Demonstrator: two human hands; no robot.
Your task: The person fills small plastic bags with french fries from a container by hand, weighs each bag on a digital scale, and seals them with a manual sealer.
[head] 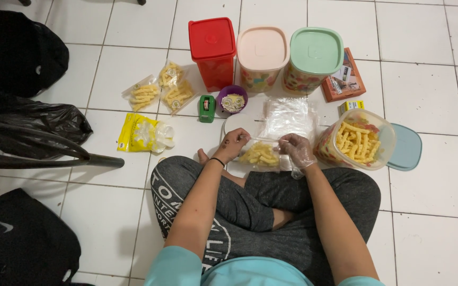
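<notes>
I sit cross-legged on a white tiled floor. Both hands hold a small clear plastic bag of yellow stick snacks (260,154) above a white kitchen scale (235,124). My left hand (231,145) is bare and pinches the bag's left top edge. My right hand (298,149) wears a clear plastic glove and grips the bag's right side. To my right stands an open clear tub of the same yellow snacks (356,141), its blue lid (406,147) lying beside it. A stack of empty clear bags (288,117) lies just beyond my hands.
Three filled snack bags (161,90) lie at the left, with a yellow packet (141,132), a green tape dispenser (206,108) and a purple bowl (232,99). Red (212,50), pink-lidded (262,55) and green-lidded (314,58) containers stand behind. Black bags (22,95) sit far left.
</notes>
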